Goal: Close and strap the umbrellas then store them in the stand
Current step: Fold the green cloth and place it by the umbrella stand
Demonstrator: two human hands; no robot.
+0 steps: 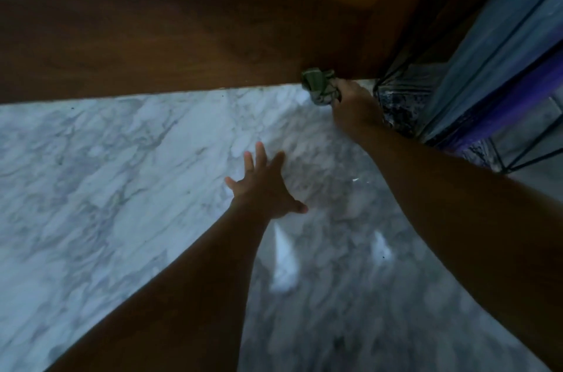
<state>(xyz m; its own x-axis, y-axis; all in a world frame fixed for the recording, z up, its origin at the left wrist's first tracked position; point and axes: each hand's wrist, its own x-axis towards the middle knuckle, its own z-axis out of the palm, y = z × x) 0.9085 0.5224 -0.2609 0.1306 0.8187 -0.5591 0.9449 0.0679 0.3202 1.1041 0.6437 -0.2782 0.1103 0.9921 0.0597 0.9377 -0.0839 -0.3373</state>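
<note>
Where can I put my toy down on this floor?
The marble floor is bare to the left, between the wooden panel and the open left hand. It's crowded at the right, where the right hand grips a green bundle beside the open umbrella.

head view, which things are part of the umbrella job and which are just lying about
Job: green patterned bundle, likely a folded umbrella, gripped by right hand; open blue-and-purple umbrella with black ribs.
Not: white marble floor; brown wooden door.
</note>
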